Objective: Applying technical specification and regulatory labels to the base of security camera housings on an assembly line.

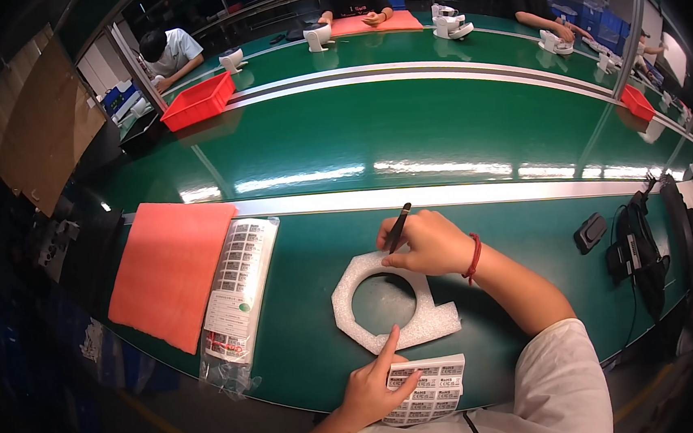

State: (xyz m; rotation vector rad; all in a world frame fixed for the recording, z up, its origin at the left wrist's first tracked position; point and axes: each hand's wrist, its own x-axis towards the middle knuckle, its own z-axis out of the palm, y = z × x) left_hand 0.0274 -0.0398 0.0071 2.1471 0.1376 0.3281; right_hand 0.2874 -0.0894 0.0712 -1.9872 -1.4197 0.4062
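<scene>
My right hand (434, 242) is closed round a pair of black tweezers (399, 227), which stick up past the fingers. It rests at the far edge of a white foam piece (343, 298), a thick ring with a large round hole and a square tab at its right. In my left hand (367, 391) is a sheet of labels (432, 389), printed in rows of small grey stickers, at the table's near edge. The left index finger stretches forward to the foam's near edge, while another finger lies over the sheet. Whether a label sits on the tweezers is hidden.
To the left lie an orange foam sheet (173, 271) and a plastic-bagged stack of labels (242, 286). A small black device (590, 232) and a black cable bundle (641, 250) are at right. Across the green conveyor (340, 135), beside a red bin (199, 100), several people work with white devices.
</scene>
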